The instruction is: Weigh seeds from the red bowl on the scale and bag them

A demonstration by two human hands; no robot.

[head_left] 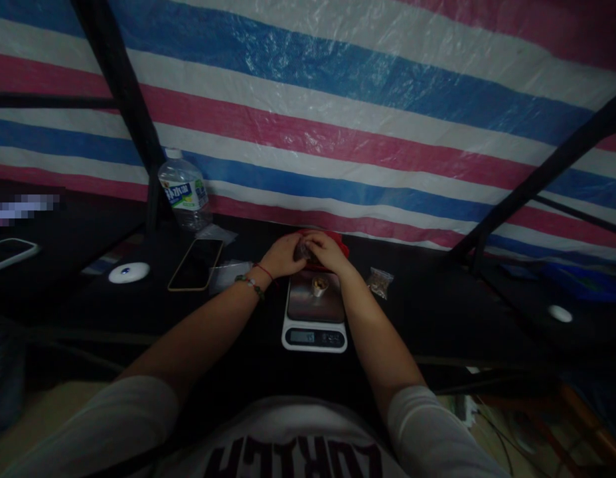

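Observation:
Behind the kitchen scale (315, 312), my left hand (284, 255) is closed around a small dark bundle that looks like a clear plastic bag (303, 249). My right hand (326, 249) meets it from the other side, fingers pinched at the same bag. Beneath and behind both hands lies something red (342, 244), perhaps a plastic bag, mostly covered. On the scale's metal plate stands a small round cup (319, 286) with brownish bits in it. The lit display (303, 337) seems to read 45. Right of my right forearm is a small clear bag of brown bits (380, 282).
To the left are a phone (195, 264), flat clear plastic bags (227, 275), a large plastic bottle (184, 192) and a white oval object (129, 272). Another white object (560, 313) sits far right. Striped sheeting (338, 133) and dark frame bars (131, 119) border the black table's back.

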